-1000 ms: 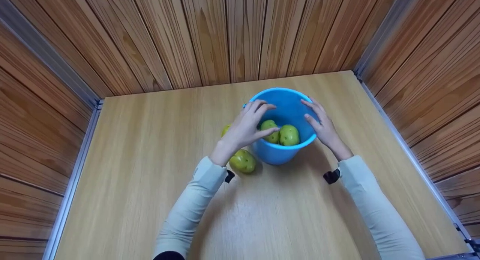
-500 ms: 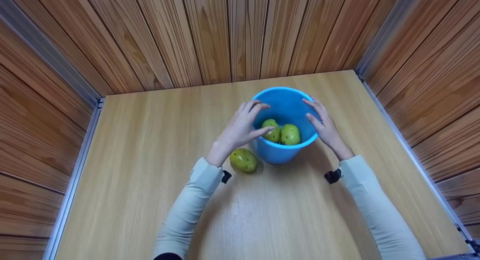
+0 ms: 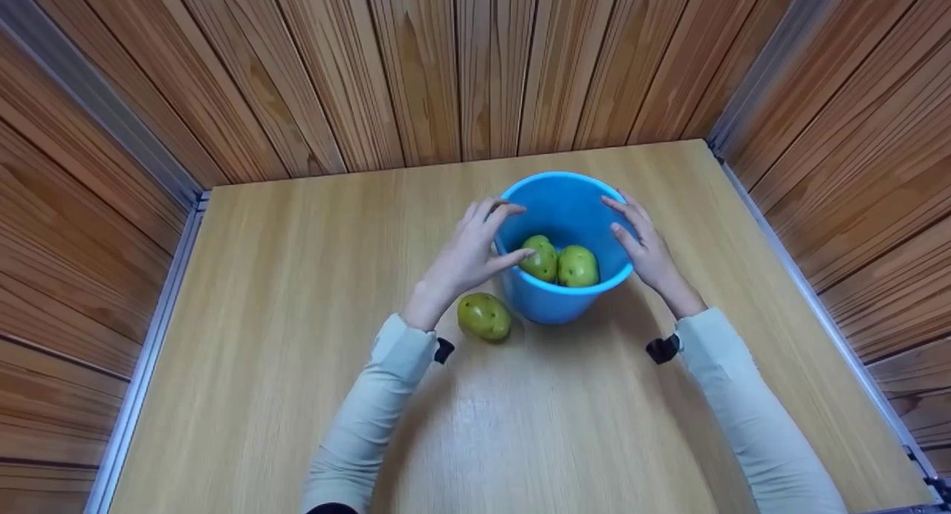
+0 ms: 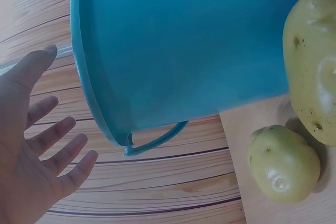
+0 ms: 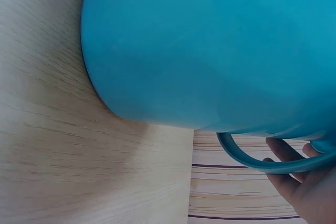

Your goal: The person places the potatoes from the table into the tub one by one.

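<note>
A blue bucket (image 3: 553,302) stands upright on the table with two yellow-green potatoes inside, a left potato (image 3: 540,259) and a right potato (image 3: 577,267). Outside, a potato (image 3: 484,317) lies by its lower left side. The left wrist view shows a further potato (image 4: 283,163) on the table, hidden by the left hand in the head view. My left hand (image 3: 462,258) is over the left rim, fingers spread and apart from the bucket in the left wrist view. At the right rim is my right hand (image 3: 648,250), thumb and fingers apart; behind the bucket's handle (image 5: 262,165) its fingers show partly.
The wooden table (image 3: 297,313) is bounded by plank walls (image 3: 416,68) at the back and both sides. Metal rails (image 3: 152,336) run along its side edges.
My left hand has drawn slightly left, away from the bucket's opening. The potato behind it, partly visible a second ago, is now covered. My right hand stays by the rim.
</note>
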Demonstrator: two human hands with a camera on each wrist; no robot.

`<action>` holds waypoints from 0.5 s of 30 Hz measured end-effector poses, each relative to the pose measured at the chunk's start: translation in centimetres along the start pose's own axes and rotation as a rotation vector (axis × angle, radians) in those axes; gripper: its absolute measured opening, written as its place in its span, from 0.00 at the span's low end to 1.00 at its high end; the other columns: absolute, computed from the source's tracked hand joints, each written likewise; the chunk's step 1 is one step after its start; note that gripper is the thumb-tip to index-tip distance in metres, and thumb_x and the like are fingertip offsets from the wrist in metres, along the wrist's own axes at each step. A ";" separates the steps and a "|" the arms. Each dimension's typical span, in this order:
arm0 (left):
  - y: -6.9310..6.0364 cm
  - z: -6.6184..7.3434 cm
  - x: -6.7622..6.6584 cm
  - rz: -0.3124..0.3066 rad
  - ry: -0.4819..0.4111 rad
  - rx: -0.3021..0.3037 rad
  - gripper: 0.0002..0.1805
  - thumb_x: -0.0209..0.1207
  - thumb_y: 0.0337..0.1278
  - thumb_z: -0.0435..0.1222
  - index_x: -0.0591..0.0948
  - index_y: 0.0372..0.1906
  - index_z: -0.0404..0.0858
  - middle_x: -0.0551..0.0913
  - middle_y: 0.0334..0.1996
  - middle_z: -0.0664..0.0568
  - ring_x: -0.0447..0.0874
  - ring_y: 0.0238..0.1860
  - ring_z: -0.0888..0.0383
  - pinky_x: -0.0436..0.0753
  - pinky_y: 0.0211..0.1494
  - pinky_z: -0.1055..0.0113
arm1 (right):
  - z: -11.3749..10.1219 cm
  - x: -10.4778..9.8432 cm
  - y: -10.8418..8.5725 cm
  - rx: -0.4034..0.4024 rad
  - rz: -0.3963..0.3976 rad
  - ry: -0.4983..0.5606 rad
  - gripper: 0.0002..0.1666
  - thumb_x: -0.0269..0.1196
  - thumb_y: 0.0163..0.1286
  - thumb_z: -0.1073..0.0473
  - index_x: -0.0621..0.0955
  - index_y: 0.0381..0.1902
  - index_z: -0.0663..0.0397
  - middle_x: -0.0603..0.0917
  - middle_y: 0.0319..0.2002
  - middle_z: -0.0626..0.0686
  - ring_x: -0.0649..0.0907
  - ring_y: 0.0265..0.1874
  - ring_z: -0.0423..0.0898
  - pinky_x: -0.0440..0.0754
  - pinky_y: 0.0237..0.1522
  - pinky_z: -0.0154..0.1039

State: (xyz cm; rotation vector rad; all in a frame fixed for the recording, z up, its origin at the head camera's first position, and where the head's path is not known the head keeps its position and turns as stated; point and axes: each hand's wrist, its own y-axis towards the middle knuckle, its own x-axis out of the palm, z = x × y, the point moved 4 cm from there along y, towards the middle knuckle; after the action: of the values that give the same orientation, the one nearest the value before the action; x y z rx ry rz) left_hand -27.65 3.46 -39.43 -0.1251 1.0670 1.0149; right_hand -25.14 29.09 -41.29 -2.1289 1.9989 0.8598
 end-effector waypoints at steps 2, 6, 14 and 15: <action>-0.1 -0.2 0.0 0.001 -0.015 -0.010 0.32 0.57 0.54 0.56 0.67 0.63 0.48 0.67 0.60 0.54 0.62 0.61 0.58 0.68 0.63 0.58 | 0.0 0.0 0.0 0.002 -0.003 0.000 0.27 0.48 0.70 0.65 0.63 0.66 0.64 0.52 0.71 0.62 0.52 0.70 0.62 0.55 0.62 0.67; -0.4 -0.6 -0.1 0.006 -0.025 -0.031 0.33 0.56 0.53 0.58 0.67 0.63 0.49 0.67 0.61 0.55 0.61 0.61 0.58 0.69 0.63 0.59 | -0.1 -0.1 -0.1 0.004 -0.004 -0.003 0.27 0.49 0.70 0.64 0.63 0.66 0.63 0.52 0.71 0.61 0.52 0.70 0.61 0.55 0.62 0.67; -0.8 -1.5 -0.2 0.011 -0.070 -0.065 0.33 0.56 0.53 0.57 0.67 0.62 0.48 0.66 0.61 0.53 0.59 0.62 0.57 0.67 0.64 0.57 | -0.1 -0.1 -0.1 0.018 -0.024 -0.034 0.28 0.50 0.70 0.63 0.62 0.67 0.62 0.51 0.72 0.61 0.52 0.70 0.61 0.56 0.62 0.66; -0.8 -1.6 -0.2 0.012 -0.073 -0.066 0.33 0.56 0.54 0.57 0.68 0.62 0.48 0.66 0.61 0.53 0.59 0.63 0.57 0.67 0.64 0.57 | 0.0 -0.1 0.0 0.021 -0.029 -0.038 0.28 0.50 0.70 0.63 0.62 0.67 0.62 0.50 0.72 0.61 0.52 0.70 0.61 0.56 0.62 0.67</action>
State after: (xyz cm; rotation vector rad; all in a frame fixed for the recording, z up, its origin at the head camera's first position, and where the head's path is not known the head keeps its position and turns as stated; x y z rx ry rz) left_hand -28.15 2.01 -40.44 -0.1343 0.9689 1.0585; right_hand -25.08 29.20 -41.21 -2.1088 1.9460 0.8643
